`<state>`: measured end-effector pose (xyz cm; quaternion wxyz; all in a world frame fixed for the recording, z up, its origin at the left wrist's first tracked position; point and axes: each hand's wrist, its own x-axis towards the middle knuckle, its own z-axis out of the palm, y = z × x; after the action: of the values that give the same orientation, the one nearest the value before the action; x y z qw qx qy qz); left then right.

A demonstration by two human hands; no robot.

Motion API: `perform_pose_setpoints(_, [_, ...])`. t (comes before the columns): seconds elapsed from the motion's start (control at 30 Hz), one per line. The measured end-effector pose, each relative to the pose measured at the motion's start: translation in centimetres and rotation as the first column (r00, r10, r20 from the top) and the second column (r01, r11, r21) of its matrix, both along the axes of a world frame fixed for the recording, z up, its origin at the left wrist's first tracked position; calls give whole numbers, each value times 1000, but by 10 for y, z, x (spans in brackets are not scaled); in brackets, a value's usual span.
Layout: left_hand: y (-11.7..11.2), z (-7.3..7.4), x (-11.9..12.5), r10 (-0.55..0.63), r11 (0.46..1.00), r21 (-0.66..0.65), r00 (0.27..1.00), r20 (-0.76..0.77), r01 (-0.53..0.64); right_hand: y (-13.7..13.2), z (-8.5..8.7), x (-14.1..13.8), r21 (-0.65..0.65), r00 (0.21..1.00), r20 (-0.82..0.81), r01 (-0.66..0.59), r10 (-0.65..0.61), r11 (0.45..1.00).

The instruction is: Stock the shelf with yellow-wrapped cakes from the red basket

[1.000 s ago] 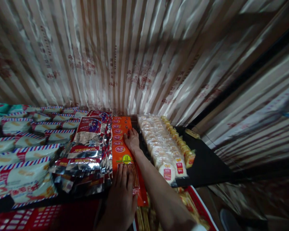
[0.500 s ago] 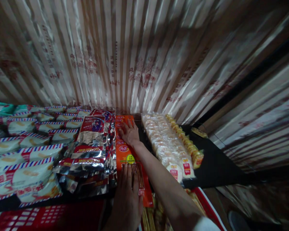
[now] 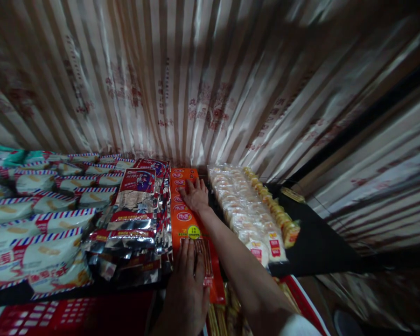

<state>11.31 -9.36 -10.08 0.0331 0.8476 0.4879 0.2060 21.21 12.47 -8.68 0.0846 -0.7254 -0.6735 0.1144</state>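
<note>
Several long orange snack packets (image 3: 184, 228) lie in overlapping rows on the black shelf top, the nearest one showing reddish strips through a clear window. My right hand (image 3: 196, 196) rests on the far packets with its fingers spread. On the near packet, beside its window, my left hand (image 3: 189, 280) lies flat with fingers stretched out. Left of the orange packets is a stack of dark red and silver snack bags (image 3: 135, 210). To their right run rows of round white crackers in clear wrappers (image 3: 236, 205).
White bags with red and blue striped edges (image 3: 52, 252) fill the left side. Small yellow packets (image 3: 276, 207) line the right, near a loose packet (image 3: 292, 194). Red baskets (image 3: 101, 310) stand in front. A pleated, printed curtain (image 3: 182, 93) hangs behind.
The view has shifted slightly, so the goods appear a little further right. My right hand has slid slightly toward the right edge of the orange packets; my left hand stays on the near one.
</note>
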Motion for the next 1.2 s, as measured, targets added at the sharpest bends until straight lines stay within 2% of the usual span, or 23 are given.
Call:
perform_pose_setpoints(0.1, [0, -1, 1, 9, 1000, -5, 1000, -3, -9, 3, -8, 6, -24, 998, -41, 53, -54, 998])
perform_pose_setpoints(0.23, [1, -1, 1, 16, 1000, 5, 1000, -2, -16, 3, -18, 10, 81, 993, -109, 48, -39, 996])
perform_pose_setpoints(0.37, [0, 1, 0, 16, 1000, 14, 1000, -25, -16, 3, -22, 11, 106, 984, -173, 60, -41, 993])
perform_pose_setpoints(0.63, [0, 1, 3, 52, 997, 57, 998, -25, -51, 9, -26, 7, 89, 991, -128, 53, -41, 995])
perform_pose_setpoints(0.83, [1, -1, 2, 44, 997, 60, 999, -18, -43, 7, -23, 0, 107, 994, -107, 46, -34, 993])
perform_pose_setpoints(1.07, [1, 1, -3, 12, 1000, -4, 1000, 3, -12, 2, -10, 0, 60, 999, -41, 20, -18, 998])
perform_pose_setpoints(1.2, [2, 1, -4, 2, 999, -46, 1000, 28, -1, 1, -9, 0, 63, 999, -20, 33, -32, 997])
